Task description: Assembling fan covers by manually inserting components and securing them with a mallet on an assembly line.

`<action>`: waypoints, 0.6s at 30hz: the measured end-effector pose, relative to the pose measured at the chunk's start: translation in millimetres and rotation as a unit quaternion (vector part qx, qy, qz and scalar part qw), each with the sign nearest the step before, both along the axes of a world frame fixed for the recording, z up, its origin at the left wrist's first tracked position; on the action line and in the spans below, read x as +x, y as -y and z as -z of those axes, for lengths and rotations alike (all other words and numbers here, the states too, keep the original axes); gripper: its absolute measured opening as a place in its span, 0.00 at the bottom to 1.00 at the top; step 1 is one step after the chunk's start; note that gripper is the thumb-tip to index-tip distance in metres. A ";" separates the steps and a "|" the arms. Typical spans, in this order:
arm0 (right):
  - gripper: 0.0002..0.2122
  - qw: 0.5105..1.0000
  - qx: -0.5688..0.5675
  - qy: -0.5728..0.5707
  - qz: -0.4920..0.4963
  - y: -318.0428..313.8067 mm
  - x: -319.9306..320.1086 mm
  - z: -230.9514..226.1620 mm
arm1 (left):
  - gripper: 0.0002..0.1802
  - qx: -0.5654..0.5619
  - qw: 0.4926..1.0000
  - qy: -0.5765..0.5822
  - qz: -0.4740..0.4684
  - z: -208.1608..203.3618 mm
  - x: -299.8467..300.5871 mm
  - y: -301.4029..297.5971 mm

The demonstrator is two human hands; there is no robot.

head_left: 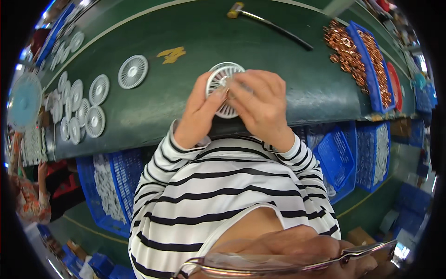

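Both my hands hold one round white slotted plastic disc (pixel 222 76) just above the green belt (pixel 186 88), near its front edge. My left hand (pixel 200 109) grips the disc's left and lower side, thumb on its face. My right hand (pixel 260 102) covers its right side, fingers curled over the rim, hiding part of the disc. Striped sleeves run back from both wrists.
More white discs (pixel 133 71) lie on the belt to the left, several in a cluster (pixel 83 111). A hammer (pixel 269 22) rests at the far side. Copper rings (pixel 346 51) fill a blue tray at right. Blue crates (pixel 111 186) stand below the belt; another person (pixel 32 195) is at left.
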State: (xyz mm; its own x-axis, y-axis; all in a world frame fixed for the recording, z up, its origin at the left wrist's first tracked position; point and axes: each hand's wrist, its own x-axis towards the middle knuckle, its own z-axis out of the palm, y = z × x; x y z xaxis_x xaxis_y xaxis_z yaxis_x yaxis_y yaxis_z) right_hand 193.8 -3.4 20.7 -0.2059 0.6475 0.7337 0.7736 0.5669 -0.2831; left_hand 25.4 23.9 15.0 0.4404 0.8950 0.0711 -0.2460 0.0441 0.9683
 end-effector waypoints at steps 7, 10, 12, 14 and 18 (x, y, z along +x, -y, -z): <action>0.13 0.965 -0.146 -0.030 -0.218 10.8 33.7 -16.5 | 0.29 -0.110 0.978 0.027 0.175 -15.1 -5.5 14.9; 0.14 0.877 -0.311 -0.207 -0.304 10.4 46.6 -14.3 | 0.26 0.036 0.990 -0.056 0.121 -4.0 -0.3 15.8; 0.15 0.927 -0.261 -0.211 -0.169 -2.8 70.2 -8.5 | 0.23 0.200 0.965 -0.166 -0.029 -0.8 2.6 12.7; 0.14 0.948 -0.214 -0.226 0.065 -26.5 111.9 -2.3 | 0.21 0.265 0.932 -0.203 -0.140 -2.2 -1.9 4.7; 0.18 0.877 -0.155 0.046 0.452 -70.7 224.8 14.3 | 0.19 0.387 0.826 -0.277 -0.303 12.1 -15.7 -20.3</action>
State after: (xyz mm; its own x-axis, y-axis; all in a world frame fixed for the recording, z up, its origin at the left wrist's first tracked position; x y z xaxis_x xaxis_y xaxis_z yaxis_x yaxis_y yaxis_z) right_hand 418.6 67.3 6.3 0.4452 0.7426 0.5003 0.8952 -0.3827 -0.2285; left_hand 9.7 44.1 3.0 0.0845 0.7433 0.6637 0.4938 -0.6097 0.6200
